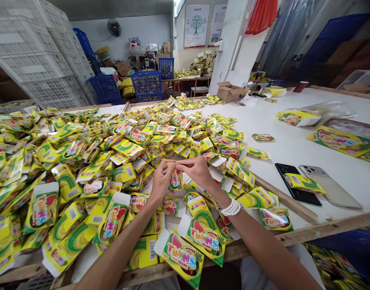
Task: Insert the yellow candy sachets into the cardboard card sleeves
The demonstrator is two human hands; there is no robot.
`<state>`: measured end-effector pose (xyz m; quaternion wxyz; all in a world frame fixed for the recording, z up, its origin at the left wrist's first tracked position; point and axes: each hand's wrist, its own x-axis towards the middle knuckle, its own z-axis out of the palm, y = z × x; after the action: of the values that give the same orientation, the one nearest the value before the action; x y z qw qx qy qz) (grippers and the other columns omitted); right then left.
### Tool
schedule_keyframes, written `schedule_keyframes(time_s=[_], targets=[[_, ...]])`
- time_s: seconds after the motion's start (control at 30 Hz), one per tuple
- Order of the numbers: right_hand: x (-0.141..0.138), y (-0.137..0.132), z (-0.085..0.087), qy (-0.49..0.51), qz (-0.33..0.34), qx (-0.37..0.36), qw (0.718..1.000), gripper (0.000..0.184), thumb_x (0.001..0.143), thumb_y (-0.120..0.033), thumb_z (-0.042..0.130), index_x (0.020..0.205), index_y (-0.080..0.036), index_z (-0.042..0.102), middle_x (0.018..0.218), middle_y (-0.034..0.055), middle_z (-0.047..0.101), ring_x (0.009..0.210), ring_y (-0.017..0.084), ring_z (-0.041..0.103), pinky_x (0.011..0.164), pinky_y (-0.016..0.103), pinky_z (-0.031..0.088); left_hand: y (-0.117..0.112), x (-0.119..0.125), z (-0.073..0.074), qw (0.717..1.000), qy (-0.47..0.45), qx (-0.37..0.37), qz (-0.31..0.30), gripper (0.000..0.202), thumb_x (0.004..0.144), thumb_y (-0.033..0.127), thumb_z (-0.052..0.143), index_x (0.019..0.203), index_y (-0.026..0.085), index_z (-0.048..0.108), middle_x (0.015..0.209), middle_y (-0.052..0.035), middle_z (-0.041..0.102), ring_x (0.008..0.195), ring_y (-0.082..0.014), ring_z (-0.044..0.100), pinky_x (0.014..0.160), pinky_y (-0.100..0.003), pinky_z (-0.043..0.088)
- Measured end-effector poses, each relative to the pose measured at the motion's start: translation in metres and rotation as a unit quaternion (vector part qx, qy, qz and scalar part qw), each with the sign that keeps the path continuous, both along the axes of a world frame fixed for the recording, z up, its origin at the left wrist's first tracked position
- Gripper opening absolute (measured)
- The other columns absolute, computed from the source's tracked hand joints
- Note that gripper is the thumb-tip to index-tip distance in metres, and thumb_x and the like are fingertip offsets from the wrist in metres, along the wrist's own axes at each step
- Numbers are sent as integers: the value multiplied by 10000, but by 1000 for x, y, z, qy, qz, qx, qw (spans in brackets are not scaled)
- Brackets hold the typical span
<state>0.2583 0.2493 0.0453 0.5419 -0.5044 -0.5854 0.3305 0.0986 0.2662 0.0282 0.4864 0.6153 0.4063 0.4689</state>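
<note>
Both hands meet over the middle of the table at one small yellow-and-green candy box (pixel 175 180) printed with a watermelon and the word TWINS. My left hand (pixel 162 179) grips its left side, the thumb on the front. At its top edge, my right hand (pixel 197 171) pinches with thumb and forefinger, partly hiding the top flap. The box stands roughly upright, its printed face toward me. A white bead bracelet (pixel 231 207) circles my right wrist. Below my forearms lie flat boxes with open white flaps, such as a TWINS box (pixel 181 255) at the table's front edge.
A large heap of similar boxes (pixel 73 145) covers the left and middle of the table. A wooden strip (pixel 286 201) lies right of my hands, beside a black phone (pixel 296 185) and a silver phone (pixel 333 187). An open cardboard box (pixel 230 92) stands farther back.
</note>
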Motion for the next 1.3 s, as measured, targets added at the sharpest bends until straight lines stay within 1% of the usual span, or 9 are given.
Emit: schedule_keyframes(time_s=[0.1, 0.2, 0.43, 0.6, 0.73, 0.83, 1.0, 1.13, 1.3], targets=[[4, 4, -2, 18, -44, -14, 999, 239, 763, -409, 839, 907, -226, 896, 904, 87, 848, 797, 322, 814, 695, 389, 647, -1, -1, 1, 999, -15, -35, -7, 487, 903, 604, 680, 1219, 235, 700, 1105, -74, 746, 912, -218, 722, 472, -192, 548], [9, 9, -6, 36, -43, -34, 998, 319, 709, -451, 882, 903, -199, 895, 854, 102, 845, 732, 299, 801, 657, 375, 644, -2, -1, 2, 997, -29, -63, -30, 582, 883, 639, 693, 1325, 262, 659, 1164, -79, 730, 853, -212, 725, 381, -191, 536], [11, 11, -6, 85, 6, -69, 994, 405, 675, -492, 901, 941, -187, 889, 850, 97, 845, 728, 257, 789, 661, 346, 650, -3, -1, 3, 998, -29, -52, -26, 510, 887, 637, 680, 1188, 226, 667, 1087, -73, 713, 815, -208, 721, 347, -193, 542], [10, 9, -3, -4, 18, -39, 999, 381, 739, -510, 854, 949, -195, 890, 787, 89, 830, 646, 236, 741, 607, 335, 598, -3, 0, 3, 998, -11, -38, -47, 473, 900, 618, 667, 1161, 225, 656, 1105, -75, 689, 837, -205, 705, 342, -184, 527], [22, 7, 9, -69, -1, -68, 995, 366, 714, -560, 867, 783, -200, 872, 654, 87, 778, 554, 230, 681, 535, 337, 527, -3, 1, 2, 998, -8, -42, -44, 504, 950, 591, 609, 1326, 256, 588, 1126, -72, 673, 750, -170, 680, 356, -187, 523], [48, -4, 27, 24, -18, -51, 998, 431, 631, -627, 897, 763, -220, 850, 762, 96, 803, 651, 256, 722, 626, 371, 573, -1, 1, 2, 998, -41, -44, -16, 502, 967, 567, 574, 1365, 264, 533, 1147, -78, 668, 743, -162, 690, 381, -188, 531], [92, -22, 49, 216, -88, 61, 971, 576, 905, -818, 498, 1105, -376, 809, 1088, 54, 829, 818, 227, 761, 806, 419, 611, 2, 1, 1, 992, -79, -97, -8, 475, 927, 556, 596, 1287, 254, 522, 1071, -61, 684, 667, -143, 696, 401, -197, 532], [89, -7, 36, 154, -74, 22, 985, 508, 845, -683, 704, 1087, -249, 811, 1032, 118, 826, 742, 242, 761, 720, 400, 621, 2, 1, 1, 991, -70, -112, -16, 452, 873, 520, 650, 1210, 233, 559, 1050, -62, 701, 664, -139, 687, 413, -197, 531], [58, 17, 10, -152, -238, -10, 959, 542, 839, -333, 803, 1359, -199, 725, 1186, 138, 800, 765, 259, 773, 737, 391, 607, 1, 1, 1, 990, -61, -123, -24, 400, 826, 474, 660, 1118, 210, 584, 989, -54, 702, 655, -138, 668, 415, -199, 527]])
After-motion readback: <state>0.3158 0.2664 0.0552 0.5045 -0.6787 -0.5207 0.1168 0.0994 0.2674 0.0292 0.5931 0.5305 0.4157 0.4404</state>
